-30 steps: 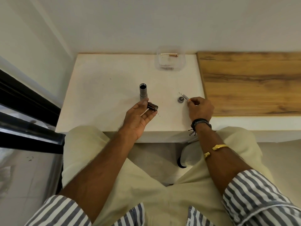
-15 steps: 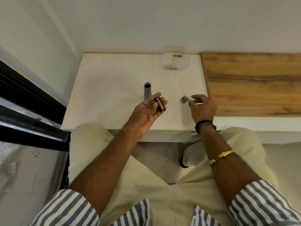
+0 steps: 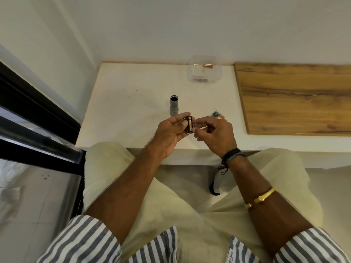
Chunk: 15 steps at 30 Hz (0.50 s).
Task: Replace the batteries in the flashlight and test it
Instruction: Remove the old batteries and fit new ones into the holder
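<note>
The long white desk [image 3: 133,111] carries everything, with a brown wood-grain board [image 3: 294,99] lying on its right part and a clear plastic tub [image 3: 205,76] at the back by the wall; a copper-coloured piece rests in the tub.

The left hand [image 3: 171,133] is raised just above the desk's near edge. Its grip is closed round a black-and-gold battery cylinder [image 3: 189,125], held roughly upright between thumb and fingers. The right hand [image 3: 214,135] is up against it, its grip narrowed to a forefinger-and-thumb pinch on the cylinder's right side, the other fingers curled and holding nothing that I can see.

The grey metal flashlight tube [image 3: 174,106] stands on the desk just behind the left hand, open end up and apparently hollow. The small round dark tail cap [image 3: 215,114] lies apart to the right, with a tiny orange-tipped piece [image 3: 222,116] just beside it.

So the flashlight is opened and emptied. The cells seem to be out for changing or checking; whether these are old or new I cannot tell. Reloading the tube, screwing the cap back on and testing the light are all left.

Half a second ago the right hand was down by the cap, pinching the small piece. Now that piece lies on the desk and the hand has crossed to the battery cylinder, which the left hand has lifted and turned more upright.
</note>
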Motion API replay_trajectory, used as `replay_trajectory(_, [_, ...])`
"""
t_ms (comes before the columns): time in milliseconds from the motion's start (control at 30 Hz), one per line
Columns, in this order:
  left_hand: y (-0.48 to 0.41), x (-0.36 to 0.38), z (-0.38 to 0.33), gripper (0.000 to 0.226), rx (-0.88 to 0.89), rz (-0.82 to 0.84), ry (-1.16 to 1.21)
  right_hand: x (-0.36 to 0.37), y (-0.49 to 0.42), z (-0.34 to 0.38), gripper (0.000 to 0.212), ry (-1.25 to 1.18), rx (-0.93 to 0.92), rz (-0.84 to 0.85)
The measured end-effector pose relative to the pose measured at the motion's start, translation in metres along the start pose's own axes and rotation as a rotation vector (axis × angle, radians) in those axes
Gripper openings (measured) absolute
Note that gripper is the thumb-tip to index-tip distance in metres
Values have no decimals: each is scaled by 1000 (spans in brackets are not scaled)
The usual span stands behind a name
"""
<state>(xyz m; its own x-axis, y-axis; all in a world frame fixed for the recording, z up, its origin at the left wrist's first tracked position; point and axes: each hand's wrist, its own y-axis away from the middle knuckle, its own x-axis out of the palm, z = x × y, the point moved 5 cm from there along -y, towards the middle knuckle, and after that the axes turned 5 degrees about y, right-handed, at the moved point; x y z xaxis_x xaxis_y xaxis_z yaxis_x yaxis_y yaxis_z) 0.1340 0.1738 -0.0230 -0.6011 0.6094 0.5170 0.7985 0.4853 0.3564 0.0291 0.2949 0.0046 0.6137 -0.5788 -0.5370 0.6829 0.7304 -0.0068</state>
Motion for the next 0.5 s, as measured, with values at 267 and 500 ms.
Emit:
replay_trajectory(267, [2,0,2,30,60,2,-187,5,2,-11,6,-260,243,18])
replay_trajectory(500, [1,2,2,29,189,-11,-415,16,9,-22,9,-621,557,152])
